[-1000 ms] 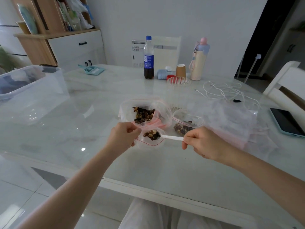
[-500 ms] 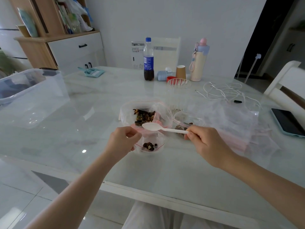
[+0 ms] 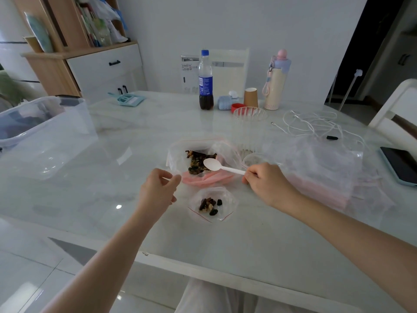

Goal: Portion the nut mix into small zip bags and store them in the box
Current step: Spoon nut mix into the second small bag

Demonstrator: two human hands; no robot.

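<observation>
My right hand (image 3: 265, 184) pinches the white spoon (image 3: 220, 166), its bowl over the big nut-mix bag (image 3: 198, 160). My left hand (image 3: 158, 190) pinches that bag's edge. The small zip bag (image 3: 212, 205) lies between my hands; the box (image 3: 42, 129) sits far left of them.

A single head-worn wide-angle camera looks forward and down from close above the counter (image 3: 248, 233). Both forearms reach in from the bottom edge, and the fingers (image 3: 174, 179) sit near mid-frame, the far wall beyond.

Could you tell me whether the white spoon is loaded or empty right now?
Empty: the white spoon, held by the right hand, shows a bare bowl over the nut mix bag.
</observation>
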